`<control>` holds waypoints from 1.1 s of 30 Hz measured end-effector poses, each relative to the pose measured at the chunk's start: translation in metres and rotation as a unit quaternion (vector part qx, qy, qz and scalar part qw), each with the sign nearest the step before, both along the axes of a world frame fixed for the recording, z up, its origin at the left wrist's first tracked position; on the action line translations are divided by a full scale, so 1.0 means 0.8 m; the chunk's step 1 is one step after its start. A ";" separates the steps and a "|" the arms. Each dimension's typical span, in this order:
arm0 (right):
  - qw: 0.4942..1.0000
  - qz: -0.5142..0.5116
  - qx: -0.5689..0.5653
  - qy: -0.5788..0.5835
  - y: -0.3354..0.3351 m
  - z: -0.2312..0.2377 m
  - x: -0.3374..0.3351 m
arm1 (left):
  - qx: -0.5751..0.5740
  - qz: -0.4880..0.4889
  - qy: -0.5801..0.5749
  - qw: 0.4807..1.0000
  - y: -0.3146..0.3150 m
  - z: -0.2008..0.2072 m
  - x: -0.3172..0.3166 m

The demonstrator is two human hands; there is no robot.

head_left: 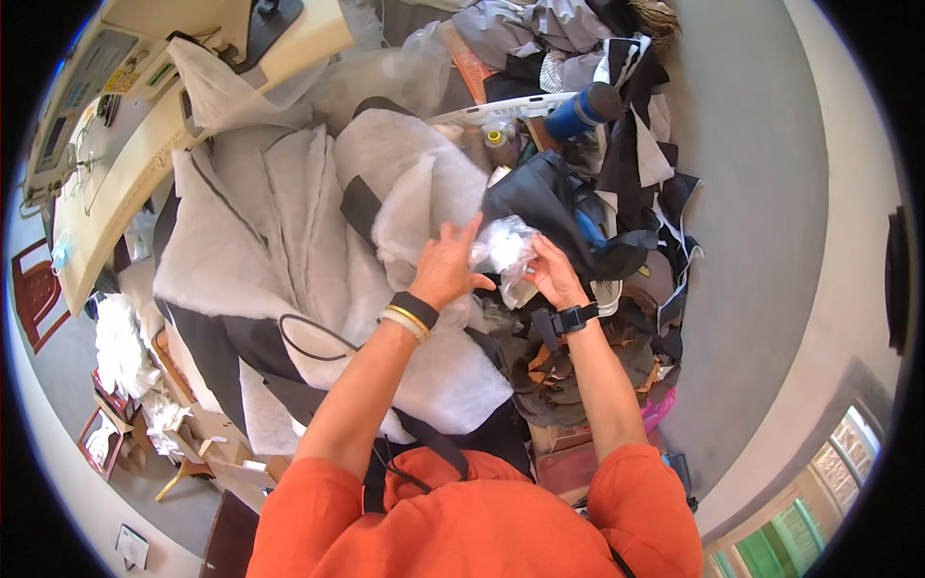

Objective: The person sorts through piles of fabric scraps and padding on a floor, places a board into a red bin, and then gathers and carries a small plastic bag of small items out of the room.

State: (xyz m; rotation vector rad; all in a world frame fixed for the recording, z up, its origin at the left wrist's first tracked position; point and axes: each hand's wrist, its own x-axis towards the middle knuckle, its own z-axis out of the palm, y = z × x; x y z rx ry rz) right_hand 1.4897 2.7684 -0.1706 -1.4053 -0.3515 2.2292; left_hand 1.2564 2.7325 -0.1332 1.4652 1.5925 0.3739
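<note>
Now right fingers point(548, 254) pinch clear plastic point(507, 244), left fingers point(469, 231) spread.

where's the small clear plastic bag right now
In the head view, just right of centre, the small clear plastic bag is in the right hand, beside the left hand, near black fabric.

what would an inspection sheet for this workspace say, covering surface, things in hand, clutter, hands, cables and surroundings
Surface: pale tabletop at upper left, bearing a machine; pale fleecy fabric spread across the middle
Things in hand: crumpled clear plastic with something white inside, contents unclear
Clutter: blue cylinder, yellow-topped spool and dark scraps crowded on the right
Hands: right hand grips the plastic; left hand is open beside it, contact unclear
Cables: thin dark loop near the left forearm, possibly a cord
Surroundings: grey floor right; reddish-brown chair far left
</note>
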 end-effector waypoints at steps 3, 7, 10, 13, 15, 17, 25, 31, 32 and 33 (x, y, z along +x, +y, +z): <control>0.997 0.072 0.002 -0.023 0.008 0.022 -0.030 | 0.039 0.016 -0.034 0.999 0.001 -0.028 0.011; 0.995 0.093 0.027 0.012 0.026 0.041 -0.038 | -0.088 0.069 -0.105 0.988 0.017 -0.041 -0.003; 0.994 0.080 0.069 0.009 0.033 0.032 -0.014 | -0.165 0.170 -0.265 0.935 0.017 -0.035 -0.020; 0.996 -0.004 0.080 -0.039 0.031 0.014 0.015 | -0.215 0.298 -0.472 0.801 -0.002 -0.057 -0.044; 0.994 -0.035 0.078 -0.068 0.024 0.008 0.033 | -0.236 0.307 -0.480 0.787 -0.009 -0.056 -0.056; 0.960 0.018 0.097 -0.262 0.012 0.011 0.049 | -0.249 0.346 -0.566 0.705 -0.012 -0.040 -0.059; 0.987 0.028 0.152 -0.036 -0.002 0.162 0.001 | -0.220 0.289 -0.621 0.694 -0.042 0.001 -0.091; 0.967 0.123 0.224 0.017 -0.009 0.269 -0.063 | -0.122 0.242 -0.648 0.712 -0.037 0.149 -0.046; 0.964 0.144 0.225 0.002 -0.011 0.273 -0.073 | -0.104 0.240 -0.624 0.737 -0.039 0.165 -0.043; 0.961 0.155 0.230 0.007 -0.018 0.281 -0.081 | -0.085 0.237 -0.599 0.760 -0.043 0.180 -0.042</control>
